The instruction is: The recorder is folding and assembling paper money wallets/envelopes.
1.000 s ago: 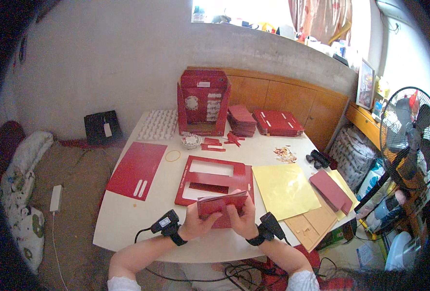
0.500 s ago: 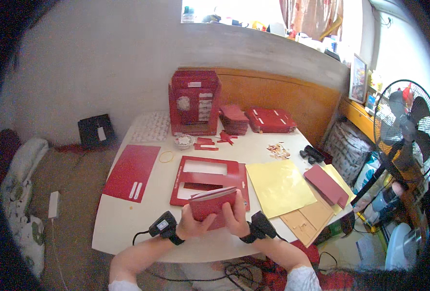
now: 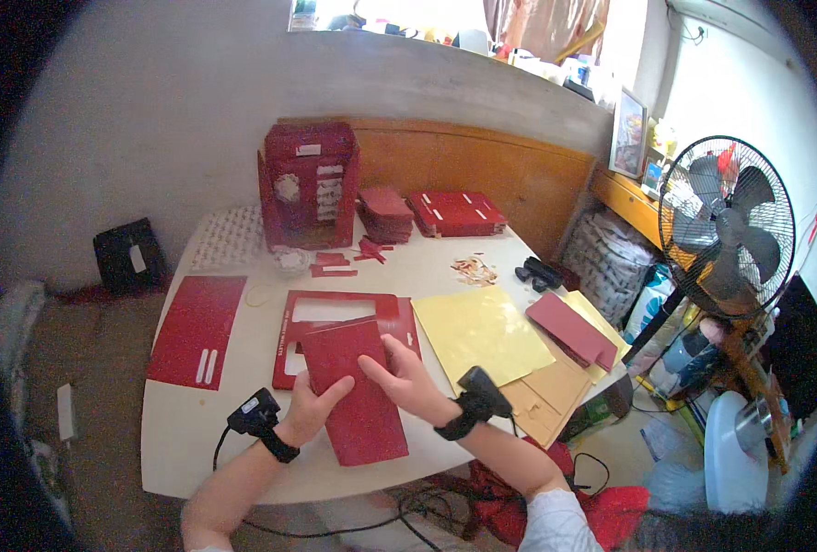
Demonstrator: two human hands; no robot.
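Over the near part of the table I hold a long, flat, dark red folded cardboard piece (image 3: 360, 414), tilted slightly. My left hand (image 3: 316, 409) grips its left edge, thumb on top and the other fingers hidden behind. My right hand (image 3: 408, 379) is closed at its right edge, with the thumb over the surface. Partly under the held piece lies a red die-cut cardboard sheet (image 3: 406, 317) with window openings. To the left, a plain red sheet (image 3: 201, 322) with two white strips lies flat.
A red display box (image 3: 309, 198), a stack of red cards (image 3: 385, 216) and a red pile (image 3: 454, 213) stand at the back. Yellow sheets (image 3: 482, 336) and a dark red folded card (image 3: 569, 331) lie right. A black fan (image 3: 729, 225) stands beyond the table.
The cardboard piece has turned from a raised, edge-up position to lying face up and lengthwise toward me. My right hand has moved up along its right edge. The view has shifted right.
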